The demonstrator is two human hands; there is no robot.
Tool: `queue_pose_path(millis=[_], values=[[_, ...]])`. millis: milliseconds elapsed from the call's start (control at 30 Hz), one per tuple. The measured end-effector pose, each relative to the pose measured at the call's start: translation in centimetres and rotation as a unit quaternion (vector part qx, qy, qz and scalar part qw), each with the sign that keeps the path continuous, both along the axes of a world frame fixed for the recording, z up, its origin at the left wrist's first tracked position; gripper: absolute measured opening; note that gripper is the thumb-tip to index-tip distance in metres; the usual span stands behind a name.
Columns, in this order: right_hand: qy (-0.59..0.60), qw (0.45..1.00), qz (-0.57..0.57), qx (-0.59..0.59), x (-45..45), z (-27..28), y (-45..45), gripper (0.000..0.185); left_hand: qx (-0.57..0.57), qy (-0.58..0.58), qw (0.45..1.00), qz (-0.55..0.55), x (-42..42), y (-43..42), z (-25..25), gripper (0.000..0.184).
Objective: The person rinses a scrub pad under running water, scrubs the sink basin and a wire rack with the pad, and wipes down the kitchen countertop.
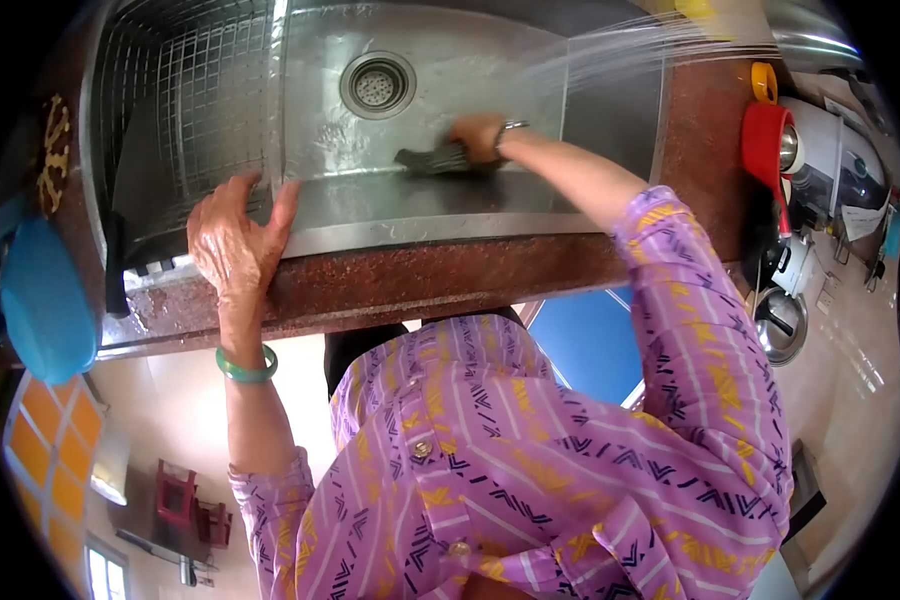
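Note:
My right hand (pixel 478 138) is closed on a dark, ridged-looking cloth (pixel 432 160), pressed against the front inner wall of the steel sink (pixel 320 220). The cloth is blurred, so its exact kind is hard to make out. At the sink's front left edge rests my left hand (pixel 235 235), fingers apart and holding nothing. The drain (pixel 378 86) lies beyond the cloth, in the wet sink floor. Streams of water (pixel 630 45) shoot in from the upper right, near a yellow piece (pixel 696 8) that is cut off by the frame.
A wire rack (pixel 205 60) fills the sink's left side, with a black handle (pixel 116 265) below it. A blue basin (pixel 45 300) stands at far left. Along the right are a yellow ring (pixel 763 82), a red handled pan (pixel 758 140) and a metal lid (pixel 781 328).

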State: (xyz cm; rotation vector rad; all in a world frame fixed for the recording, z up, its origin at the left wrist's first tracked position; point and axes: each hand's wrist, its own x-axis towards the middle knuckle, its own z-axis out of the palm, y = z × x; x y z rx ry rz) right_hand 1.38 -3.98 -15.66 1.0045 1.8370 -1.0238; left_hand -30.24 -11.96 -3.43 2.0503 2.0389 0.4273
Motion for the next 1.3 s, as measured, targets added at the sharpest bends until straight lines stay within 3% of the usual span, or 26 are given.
queue_pose_path(millis=[33,100,167,233,300,433,467,500,600,633,667,700,767,800,867,900,933,1000,1033,1067,1100,1167,1233,1300], values=[[-0.055,0.997,0.027,0.054,2.7,-2.7,-0.5,0.032,-0.005,0.001,1.0,0.0,0.0,-0.2,0.0,0.045],[-0.064,0.995,0.001,0.079,5.6,-2.0,0.4,0.025,0.012,-0.013,1.0,-0.004,-0.1,0.0,-0.1,0.044],[-0.048,0.976,-0.213,-0.005,2.1,2.4,1.7,0.025,0.013,-0.013,1.0,-0.005,-0.3,-0.1,-0.4,0.047],[0.078,0.957,-0.272,-0.063,-2.8,5.3,2.3,0.033,0.001,-0.009,1.0,-0.004,-0.3,0.0,-0.5,0.05],[0.168,0.947,-0.259,-0.089,-8.1,6.7,2.6,0.029,0.001,-0.011,1.0,-0.005,-0.4,0.0,-0.5,0.054],[0.175,0.965,-0.169,-0.092,-15.3,11.8,0.3,0.034,-0.009,0.017,1.0,-0.012,-0.3,-0.1,-0.3,0.053],[0.16,0.98,-0.111,-0.033,-15.3,12.0,-0.9,0.036,-0.019,0.022,1.0,-0.012,-0.3,-0.1,-0.3,0.049],[0.166,0.978,-0.121,0.025,-13.6,10.8,-1.6,0.038,-0.019,0.02,1.0,-0.013,-0.3,-0.1,-0.3,0.049],[0.025,0.996,-0.089,0.008,-4.0,6.4,-2.3,0.034,-0.03,0.023,0.999,-0.011,-0.4,0.1,-0.2,0.047],[-0.064,0.994,-0.085,0.003,-0.4,6.5,-2.4,0.031,-0.012,0.017,1.0,-0.01,-0.3,0.1,-0.3,0.052],[-0.076,0.994,-0.062,0.037,4.4,5.1,-2.9,0.033,0.004,0.012,1.0,-0.008,-0.4,0.0,-0.4,0.057],[-0.112,0.989,-0.065,0.074,5.7,8.0,-2.9,0.035,0.004,0.013,1.0,-0.005,-0.4,-0.2,-0.4,0.057],[-0.185,0.969,-0.082,0.141,11.6,4.3,-4.1,0.038,-0.011,-0.011,1.0,0.001,-0.4,0.1,-0.3,0.056],[-0.184,0.969,-0.083,0.144,10.8,5.6,-3.6,0.038,0.008,-0.006,1.0,-0.007,-0.4,0.1,-0.4,0.055],[-0.146,0.9,-0.411,0.005,8.4,9.8,-2.4,0.042,0.014,-0.005,1.0,-0.015,-0.3,0.0,-0.1,0.054],[-0.142,0.899,-0.414,0.009,9.6,8.3,-2.6,0.042,0.021,-0.004,1.0,-0.021,-0.3,0.1,0.1,0.053],[-0.101,0.893,-0.428,0.093,11.6,5.5,-3.0,0.044,0.027,-0.001,0.999,-0.024,-0.3,0.1,0.2,0.053],[-0.035,0.851,-0.502,0.151,11.2,6.4,-2.1,0.065,0.053,-0.024,0.998,-0.032,-0.5,0.1,0.1,0.047],[-0.022,0.852,-0.5,0.153,11.1,6.6,-1.8,0.065,0.061,-0.013,0.998,-0.027,-0.6,0.0,0.2,0.047],[0.093,0.732,-0.663,0.126,11.4,6.8,-1.2,0.073,0.042,-0.06,0.997,-0.019,-0.6,-0.1,0.3,0.042],[0.203,0.574,-0.789,0.083,11.4,6.9,-0.4,0.081,0.026,-0.105,0.994,-0.01,-0.8,-0.1,0.5,0.038],[0.206,0.543,-0.802,0.139,10.7,7.5,0.5,0.094,0.004,-0.134,0.991,-0.008,-0.9,0.1,0.9,0.033],[0.22,0.535,-0.8,0.156,11.6,7.4,1.9,0.08,0.023,-0.137,0.99,-0.008,-1.1,0.3,1.0,0.038],[0.328,0.394,-0.853,0.096,12.3,7.8,3.2,0.064,-0.023,-0.166,0.986,-0.001,-1.3,0.3,1.1,0.037]])
